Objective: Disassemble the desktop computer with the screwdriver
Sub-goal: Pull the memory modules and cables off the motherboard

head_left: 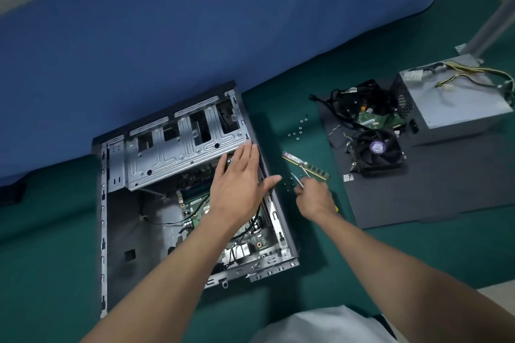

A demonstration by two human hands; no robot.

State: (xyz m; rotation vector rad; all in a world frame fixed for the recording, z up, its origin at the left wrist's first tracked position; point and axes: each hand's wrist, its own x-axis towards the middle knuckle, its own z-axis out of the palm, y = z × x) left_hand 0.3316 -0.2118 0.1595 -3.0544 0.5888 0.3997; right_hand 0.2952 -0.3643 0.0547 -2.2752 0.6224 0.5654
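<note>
The open computer case (pixel 117 231) lies on its side on the green floor, with a silver drive cage (pixel 178 147) at its far end and the green motherboard (pixel 195 203) inside. My left hand (pixel 239 184) hovers over the case's right side, fingers straight and spread, fingertips near the drive cage's corner. To the right of the case, my right hand (pixel 315 198) grips the screwdriver (pixel 299 181), whose thin shaft points up-left. Just beyond that hand lies a RAM stick (pixel 306 166).
Several loose screws (pixel 299 131) lie on the green floor right of the case. A dark side panel (pixel 432 189) carries a cooler fan (pixel 376 149), a cable bundle with a green board (pixel 365 111) and the grey power supply (pixel 457 103). A blue wall runs behind.
</note>
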